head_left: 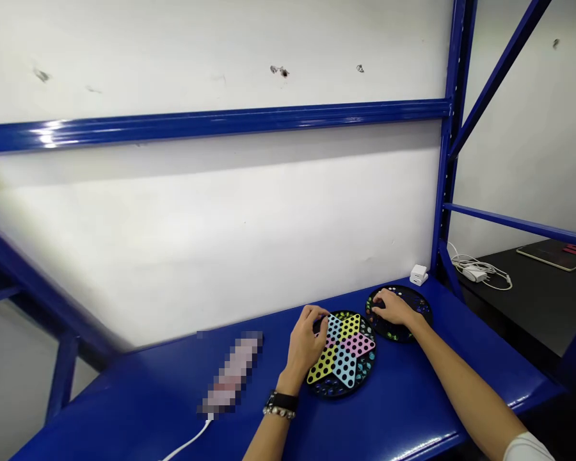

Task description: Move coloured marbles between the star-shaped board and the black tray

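A round Chinese checkers board (347, 367) lies on the blue table, its star in yellow, light blue and pink on a black base. Glassy marbles sit around the star's points. My left hand (305, 342) is over the board's left side, thumb and fingers curved with a gap between them; no piece shows there. To the right is a round black tray (425, 309) holding small coloured pieces, some white, green and blue. Over its left part reaches my right hand (394, 308), fingers lowered toward the pieces and thumb apart. Its palm hides part of the tray.
A pixelated flat object (235, 372) with a white cable (187, 445) lies left on the blue table (139, 400). White adapters (418, 274) stand at the back right corner. Blue metal frame posts (444, 173) rise there. Beyond is a black table (537, 282) with a charger (475, 274).
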`<state>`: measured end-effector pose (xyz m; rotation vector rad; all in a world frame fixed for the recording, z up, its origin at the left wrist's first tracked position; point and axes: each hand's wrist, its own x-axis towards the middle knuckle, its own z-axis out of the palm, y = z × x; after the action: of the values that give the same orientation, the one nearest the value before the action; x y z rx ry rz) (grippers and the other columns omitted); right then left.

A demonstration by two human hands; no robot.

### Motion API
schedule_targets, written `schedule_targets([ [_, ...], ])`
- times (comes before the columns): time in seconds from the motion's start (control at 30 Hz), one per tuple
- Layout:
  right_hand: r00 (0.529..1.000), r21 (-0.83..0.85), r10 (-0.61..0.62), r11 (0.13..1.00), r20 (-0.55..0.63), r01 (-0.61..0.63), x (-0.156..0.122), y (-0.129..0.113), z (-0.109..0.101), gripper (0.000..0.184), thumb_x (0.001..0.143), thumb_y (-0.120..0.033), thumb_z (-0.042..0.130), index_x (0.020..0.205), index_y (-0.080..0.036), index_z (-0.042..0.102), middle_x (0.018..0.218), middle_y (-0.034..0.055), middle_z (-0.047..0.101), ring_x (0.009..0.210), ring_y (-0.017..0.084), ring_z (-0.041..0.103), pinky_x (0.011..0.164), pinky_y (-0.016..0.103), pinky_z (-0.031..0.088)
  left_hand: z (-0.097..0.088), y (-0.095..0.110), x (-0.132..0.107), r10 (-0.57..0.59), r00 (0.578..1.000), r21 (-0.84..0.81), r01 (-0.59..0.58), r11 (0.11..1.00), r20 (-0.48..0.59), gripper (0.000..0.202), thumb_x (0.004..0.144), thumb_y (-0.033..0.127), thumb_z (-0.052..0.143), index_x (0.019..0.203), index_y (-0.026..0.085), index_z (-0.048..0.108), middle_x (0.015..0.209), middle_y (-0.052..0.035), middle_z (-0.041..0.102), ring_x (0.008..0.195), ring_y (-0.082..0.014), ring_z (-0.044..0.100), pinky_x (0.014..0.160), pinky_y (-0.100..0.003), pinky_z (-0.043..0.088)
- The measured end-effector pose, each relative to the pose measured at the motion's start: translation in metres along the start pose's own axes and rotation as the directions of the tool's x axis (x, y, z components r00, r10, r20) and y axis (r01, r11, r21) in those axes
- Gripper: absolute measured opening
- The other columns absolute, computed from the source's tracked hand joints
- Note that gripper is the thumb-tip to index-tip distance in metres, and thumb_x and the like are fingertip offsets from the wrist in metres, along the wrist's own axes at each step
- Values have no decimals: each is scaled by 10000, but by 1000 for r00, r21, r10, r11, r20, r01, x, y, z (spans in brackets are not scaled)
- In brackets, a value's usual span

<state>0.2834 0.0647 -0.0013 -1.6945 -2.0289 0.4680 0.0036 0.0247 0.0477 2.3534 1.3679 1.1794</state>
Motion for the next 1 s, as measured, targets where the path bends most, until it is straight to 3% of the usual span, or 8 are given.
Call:
schedule_targets([
  [0.17, 998, -198, 60, 979, 35, -52, -8, -26, 5, 405, 887, -545, 503, 1061, -195, 605, 1192, 113, 569, 988, 248, 614, 812, 320, 414, 0, -18, -18, -8, 1000, 37, 9, 999, -17, 166, 907, 267, 451, 917, 234, 613, 951, -27, 619, 868, -182, 628, 790, -337, 541],
  [0.33, 999, -343, 35, 939, 7, -30, -15, -41, 7, 347, 961, -439, 392, 1125, -182, 558, 1168, 121, 569, 937, 241, 638, 769, 323, 420, 4, -7, -24, 11, 1000, 33, -12, 999, 6, 166, 926, 260, 437, 956, 235, 598, 988, -28, 609, 897, -171, 616, 814, -324, 521],
  [0.53, 995, -460, 91, 882, -50, -104, -19, -54, 10, 325, 964, -352, 398, 1185, -170, 551, 1207, 148, 559, 903, 235, 653, 739, 311, 436, 6, -2, -25, 11, 999, 25, -12, 1000, 38, 154, 935, 250, 423, 953, 223, 573, 998, -46, 596, 888, -187, 603, 811, -346, 507],
  [0.77, 992, -437, 125, 891, -23, -122, -18, -57, 17, 348, 979, -304, 370, 1195, -144, 590, 1177, 182, 587, 910, 260, 664, 748, 341, 462, 7, -1, -26, -1, 998, 28, -1, 1000, 62, 143, 925, 248, 429, 940, 231, 570, 995, -44, 593, 862, -190, 598, 794, -354, 507],
  [1.0, 994, -400, 108, 910, -13, -104, -18, -53, 17, 324, 992, -331, 362, 1147, -179, 602, 1130, 120, 644, 954, 244, 654, 796, 321, 448, 8, -1, -26, 13, 998, 32, -15, 999, 64, 146, 917, 247, 442, 947, 236, 584, 992, -37, 600, 862, -183, 609, 803, -340, 516],
])
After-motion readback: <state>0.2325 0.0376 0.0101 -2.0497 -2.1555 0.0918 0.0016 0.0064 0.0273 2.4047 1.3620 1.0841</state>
